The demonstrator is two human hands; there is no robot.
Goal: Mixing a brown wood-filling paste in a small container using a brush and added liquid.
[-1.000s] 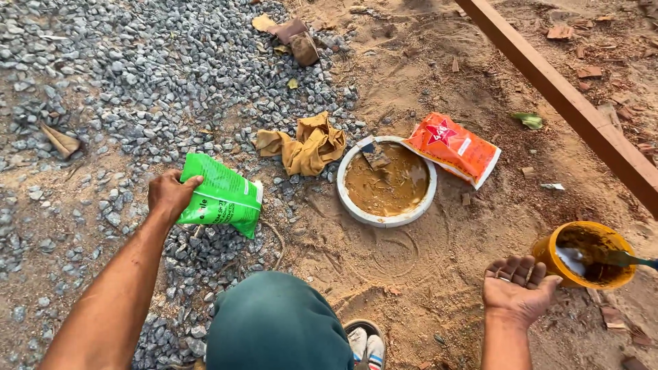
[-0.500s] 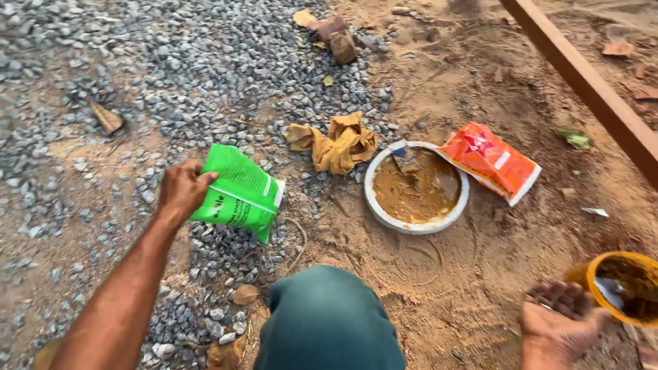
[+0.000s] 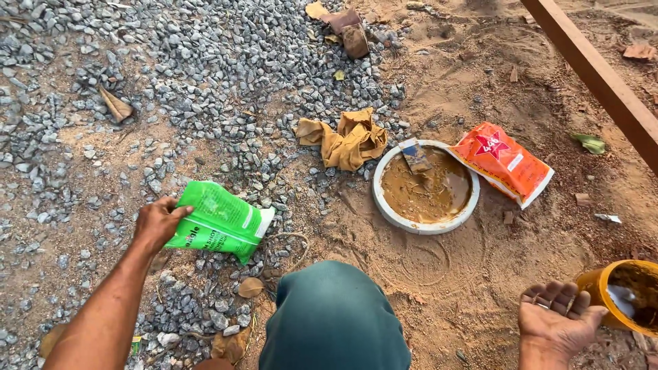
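Gripping the green packet [image 3: 221,220] at its nine o'clock end, the left hand [image 3: 157,223] is nearer; right hand [image 3: 558,322] lies open.

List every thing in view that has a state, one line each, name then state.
left hand: gripping the green pouch at its edge
green pouch: lying tilted on the gravel, held
right hand: open, palm up, empty, beside the yellow tub
yellow tub: open, brown mix inside
white basin: open, holding brown muddy liquid
orange pouch: lying flat, leaning on the basin rim
tan cloth: crumpled on the ground
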